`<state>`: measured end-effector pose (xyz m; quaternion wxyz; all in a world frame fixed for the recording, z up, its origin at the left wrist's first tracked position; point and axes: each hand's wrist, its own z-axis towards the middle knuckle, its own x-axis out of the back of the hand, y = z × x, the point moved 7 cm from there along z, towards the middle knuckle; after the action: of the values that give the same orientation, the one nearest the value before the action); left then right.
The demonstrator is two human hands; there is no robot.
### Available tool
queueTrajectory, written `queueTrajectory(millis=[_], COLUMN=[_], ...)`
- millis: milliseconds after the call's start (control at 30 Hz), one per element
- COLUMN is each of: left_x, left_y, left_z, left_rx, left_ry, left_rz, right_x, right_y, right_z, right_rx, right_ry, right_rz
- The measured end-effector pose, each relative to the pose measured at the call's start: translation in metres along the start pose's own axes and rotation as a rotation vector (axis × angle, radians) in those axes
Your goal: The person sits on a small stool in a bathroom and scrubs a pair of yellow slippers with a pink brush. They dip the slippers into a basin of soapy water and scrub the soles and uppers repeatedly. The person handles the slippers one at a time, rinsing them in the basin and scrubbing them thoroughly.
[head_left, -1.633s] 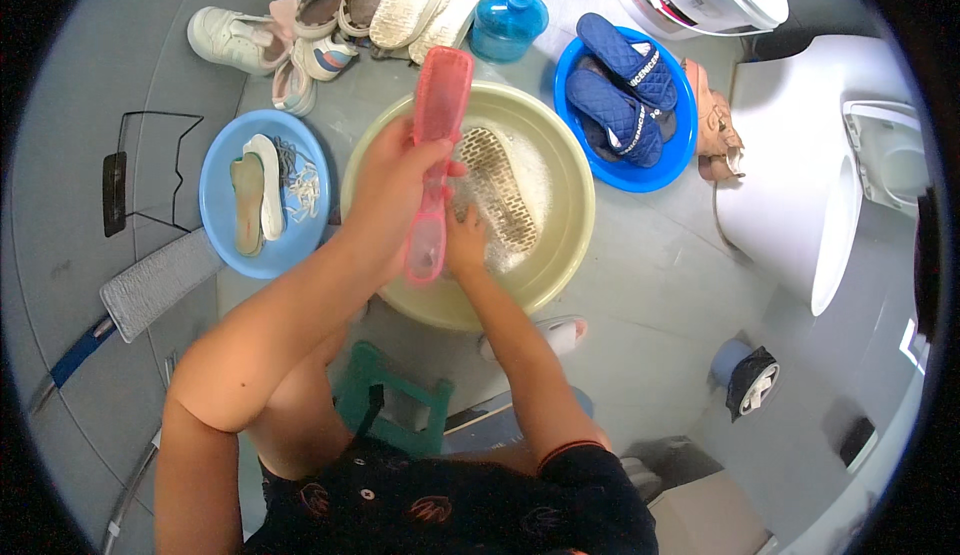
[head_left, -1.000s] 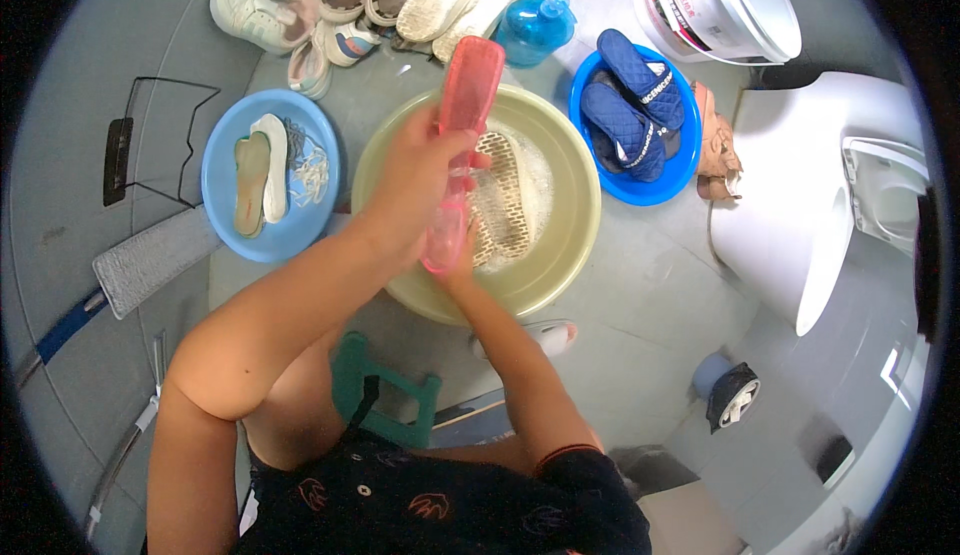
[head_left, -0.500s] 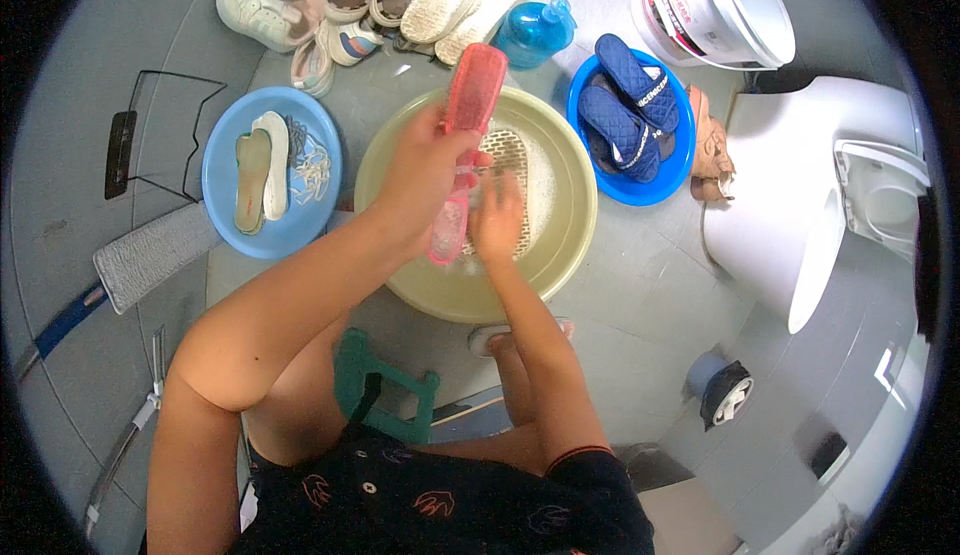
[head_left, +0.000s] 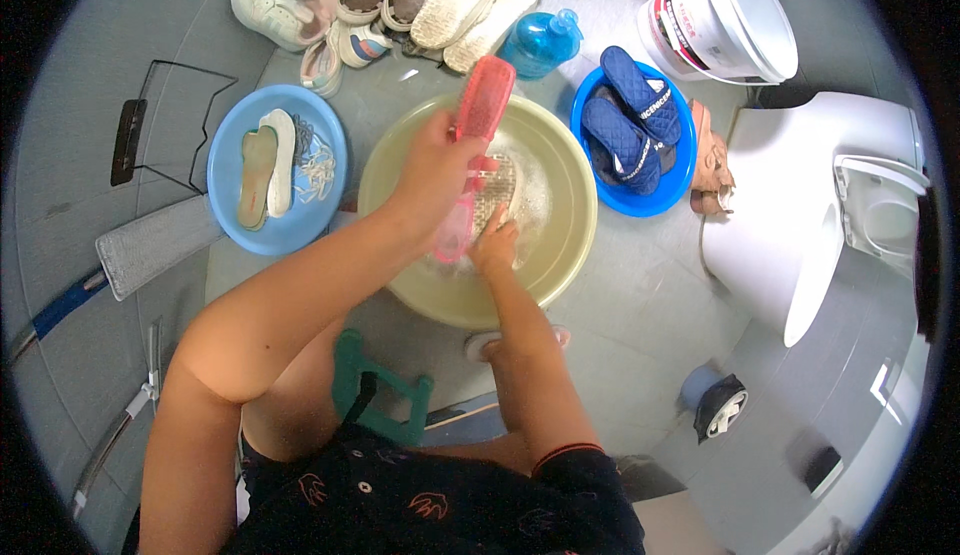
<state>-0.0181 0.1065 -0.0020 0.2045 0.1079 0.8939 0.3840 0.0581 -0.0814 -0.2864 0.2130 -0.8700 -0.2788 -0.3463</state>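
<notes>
The left hand (head_left: 440, 170) was wrapped round a pink brush-like tool (head_left: 487, 100) above the yellow basin (head_left: 577, 230), probably so drips fell inside; the right hand (head_left: 495, 245), loosely open, touched a patterned sole (head_left: 503, 177) in suds (head_left: 541, 195), any grip unclear. Left of the hands, a light-blue basin (head_left: 300, 232) held insoles (head_left: 258, 170) and laces (head_left: 318, 175); right of them, a bright-blue basin (head_left: 640, 207) held slippers (head_left: 620, 135).

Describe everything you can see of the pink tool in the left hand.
The pink tool is long, with a broad, rounded upper end and a paler, see-through lower end; it looks like plastic. The left hand grips its narrower middle, hiding part of it. It slants over the pale yellow basin, upper end leaning right. Its underside is hidden.
</notes>
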Motion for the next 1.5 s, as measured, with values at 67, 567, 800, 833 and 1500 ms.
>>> queueTrajectory(millis=[67,567,800,833,1500], left_x=[0.0,-0.032,-0.053,-0.048,-0.15], left_y=[0.0,-0.05,-0.064,-0.06,0.039], left_z=[-0.002,0.024,0.034,0.049,0.335], left_rx=[-0.009,-0.05,-0.536,-0.525,-0.565], left_ry=[0.01,-0.206,-0.247,-0.208,-0.002], left_rz=[0.01,0.177,0.896,0.871,1.537], right_x=[0.014,0.189,0.196,0.196,0.251], right_y=[0.008,-0.059,-0.04,-0.032,-0.049], right_z=[0.008,-0.083,-0.037,-0.029,0.16], right_rx=[0.019,0.268,0.173,0.088,0.251], right_ry=[-0.001,-0.172,-0.107,-0.089,-0.175], right_rz=[0.023,1.702,1.744,1.818,2.008])
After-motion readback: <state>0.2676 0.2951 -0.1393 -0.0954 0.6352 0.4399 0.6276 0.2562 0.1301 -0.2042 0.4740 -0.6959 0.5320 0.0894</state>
